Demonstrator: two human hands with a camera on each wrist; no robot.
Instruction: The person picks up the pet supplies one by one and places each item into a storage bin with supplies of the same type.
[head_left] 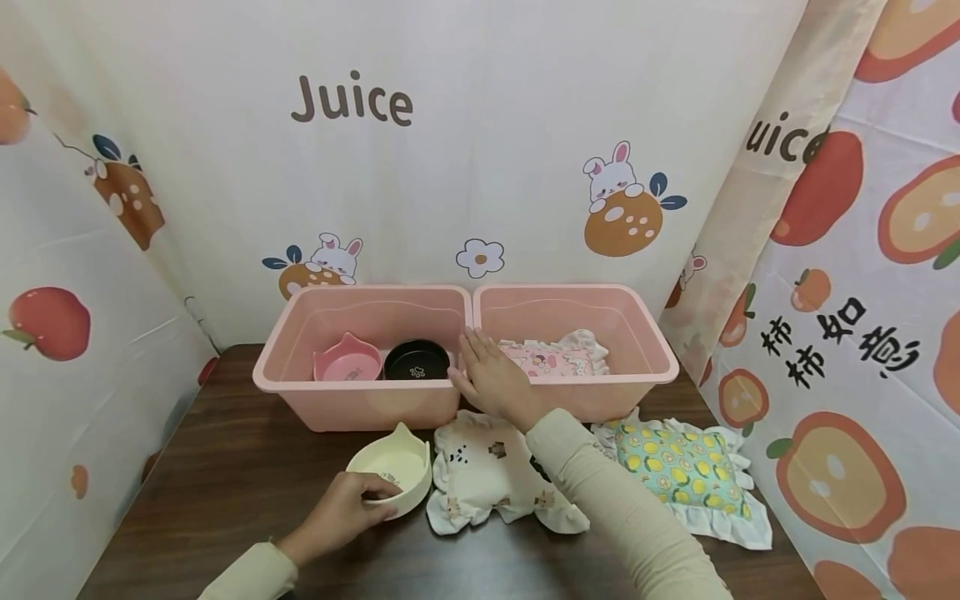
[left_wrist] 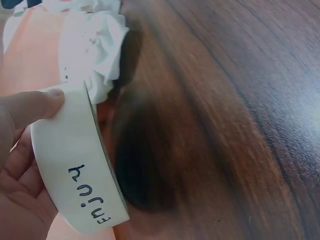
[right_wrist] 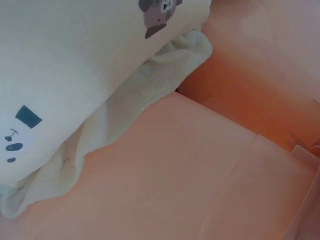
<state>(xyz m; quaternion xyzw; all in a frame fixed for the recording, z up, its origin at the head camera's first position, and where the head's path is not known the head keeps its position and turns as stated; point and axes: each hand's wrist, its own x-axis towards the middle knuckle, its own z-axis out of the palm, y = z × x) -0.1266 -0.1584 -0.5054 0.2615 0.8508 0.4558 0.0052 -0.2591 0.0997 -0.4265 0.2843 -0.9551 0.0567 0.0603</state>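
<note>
A cream cat-eared bowl [head_left: 392, 460] is in my left hand [head_left: 341, 510], thumb on one side and fingers on the other. Dark lettering marks the bowl's wall [left_wrist: 75, 160] in the left wrist view, and a shadow falls on the wood beside it. My right hand [head_left: 495, 382] lies with straight fingers over the front rims where the left pink bin [head_left: 360, 386] and right pink bin [head_left: 607, 380] meet. Below it, a white frilled cushion [head_left: 480, 462] with animal faces sits on the table, partly hidden by the right forearm. The right hand is outside the right wrist view.
Inside the left bin are a pink cat-eared bowl [head_left: 348, 360] and a black bowl [head_left: 416, 360]. A pink frilled cushion [head_left: 551, 358] lies in the right bin. On the right of the dark wooden table [head_left: 217, 467] rests a lemon-print cushion [head_left: 678, 467]. Printed curtains stand behind.
</note>
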